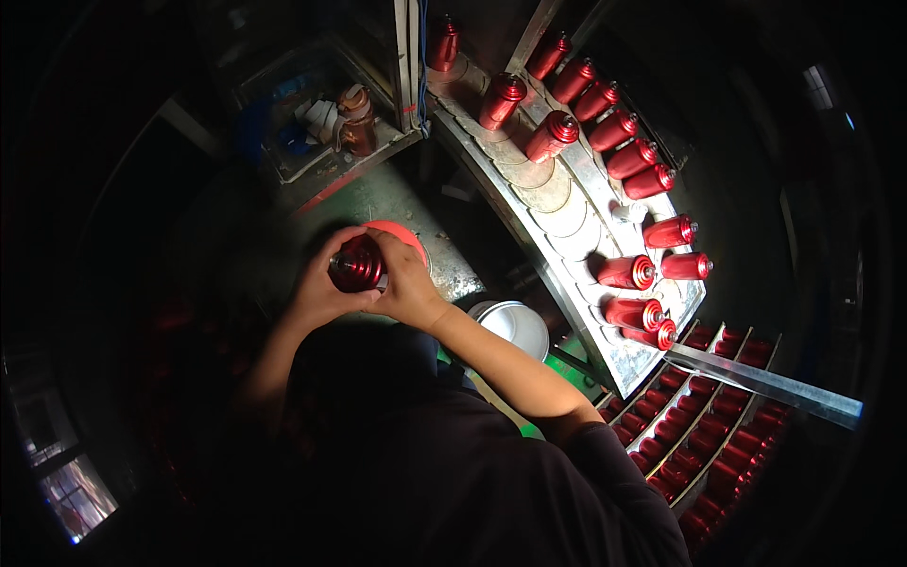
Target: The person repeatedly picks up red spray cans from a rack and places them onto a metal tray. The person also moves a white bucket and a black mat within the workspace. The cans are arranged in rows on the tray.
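Red metal can (356, 264) seen end-on, ribbed top facing up toward the camera, long axis running roughly vertical, away from the lens. Held near the left of the scene, above a round red-rimmed disc (402, 232) on a worn green work surface (397, 198). Left hand (319, 283) curled around the can's left side, fingers closed on it; right hand (408, 283) wrapped over its right side, fingers likewise closed on it. To the right, a curved metal conveyor (567, 217) carrying more red cans (626, 272), standing in rows toward the far end. Near right, a divided rack (704, 416) packed with red cans in lanes. Far left, a crate (312, 123) holding a brown bottle (357, 118) and pale oddments. White bowl-like container (515, 326) beside the right forearm; contents not discernible.
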Tool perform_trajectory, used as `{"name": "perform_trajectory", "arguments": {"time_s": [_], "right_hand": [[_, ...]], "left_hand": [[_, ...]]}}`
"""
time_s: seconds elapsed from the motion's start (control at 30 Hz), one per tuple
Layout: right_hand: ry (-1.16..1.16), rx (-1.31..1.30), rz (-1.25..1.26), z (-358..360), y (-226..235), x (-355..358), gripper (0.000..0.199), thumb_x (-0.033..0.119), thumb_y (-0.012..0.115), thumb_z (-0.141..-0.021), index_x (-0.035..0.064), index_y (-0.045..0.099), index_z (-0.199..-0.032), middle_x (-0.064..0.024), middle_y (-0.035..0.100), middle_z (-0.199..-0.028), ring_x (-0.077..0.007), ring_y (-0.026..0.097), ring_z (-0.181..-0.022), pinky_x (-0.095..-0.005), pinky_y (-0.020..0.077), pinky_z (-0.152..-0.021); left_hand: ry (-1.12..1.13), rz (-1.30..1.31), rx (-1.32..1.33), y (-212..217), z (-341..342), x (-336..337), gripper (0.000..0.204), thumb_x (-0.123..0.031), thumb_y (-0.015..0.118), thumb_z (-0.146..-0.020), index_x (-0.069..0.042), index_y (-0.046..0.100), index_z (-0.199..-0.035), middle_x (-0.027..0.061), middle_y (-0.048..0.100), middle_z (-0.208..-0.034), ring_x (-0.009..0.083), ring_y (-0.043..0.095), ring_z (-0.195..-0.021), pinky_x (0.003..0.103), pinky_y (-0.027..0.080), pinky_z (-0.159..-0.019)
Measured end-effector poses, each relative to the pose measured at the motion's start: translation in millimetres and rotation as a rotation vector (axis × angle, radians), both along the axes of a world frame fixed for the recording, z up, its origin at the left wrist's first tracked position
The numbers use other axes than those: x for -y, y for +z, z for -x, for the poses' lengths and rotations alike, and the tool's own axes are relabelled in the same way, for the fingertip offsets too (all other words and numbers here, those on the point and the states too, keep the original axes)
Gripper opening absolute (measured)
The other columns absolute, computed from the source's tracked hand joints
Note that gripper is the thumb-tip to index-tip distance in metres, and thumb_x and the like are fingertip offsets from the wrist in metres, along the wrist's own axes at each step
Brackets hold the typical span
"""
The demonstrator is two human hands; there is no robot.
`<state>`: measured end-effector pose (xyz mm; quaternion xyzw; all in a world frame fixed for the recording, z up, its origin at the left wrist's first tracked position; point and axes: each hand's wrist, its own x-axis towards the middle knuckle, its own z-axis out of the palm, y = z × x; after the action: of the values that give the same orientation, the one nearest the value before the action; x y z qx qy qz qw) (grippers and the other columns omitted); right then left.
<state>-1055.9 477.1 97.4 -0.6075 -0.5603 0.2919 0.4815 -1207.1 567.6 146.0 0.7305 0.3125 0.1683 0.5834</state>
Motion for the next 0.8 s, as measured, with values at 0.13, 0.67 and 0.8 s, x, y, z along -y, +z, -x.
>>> {"name": "perform_trajectory", "arguments": {"time_s": [0.13,0.67,0.8], "right_hand": [[-0.025,0.066,0.047,-12,-7,-9,0.088,0.02,0.081,-0.071,0.0015,0.039,-0.147,-0.0229,0.055,-0.135,-0.039,0.056,-0.121,-0.0454,0.0445,-0.104],[-0.59,-0.288,0.832,-32,-84,259,0.045,0.002,0.071,-0.084,-0.0037,0.057,-0.127,-0.0157,0.069,-0.114,-0.0206,0.07,-0.099,-0.032,0.0572,-0.085],[-0.781,-0.36,0.851,-27,-80,294,0.041,0.001,0.072,-0.085,-0.0034,0.059,-0.124,-0.0144,0.07,-0.113,-0.0195,0.069,-0.098,-0.0315,0.0554,-0.087]], "left_hand": [[0.122,-0.027,-0.046,-13,4,-42,0.082,-0.006,0.085,-0.066,-0.005,0.049,-0.139,0.0082,0.059,-0.126,0.0178,0.058,-0.116,0.034,0.048,-0.1],[0.558,-0.401,-0.363,-169,16,-249,0.088,-0.029,0.09,-0.063,-0.003,0.051,-0.138,0.021,0.058,-0.133,0.0328,0.056,-0.124,0.042,0.046,-0.103],[0.583,-0.352,-0.278,-212,34,-268,0.087,-0.028,0.09,-0.064,-0.003,0.051,-0.138,0.0187,0.059,-0.133,0.0312,0.058,-0.119,0.041,0.048,-0.099]]}}
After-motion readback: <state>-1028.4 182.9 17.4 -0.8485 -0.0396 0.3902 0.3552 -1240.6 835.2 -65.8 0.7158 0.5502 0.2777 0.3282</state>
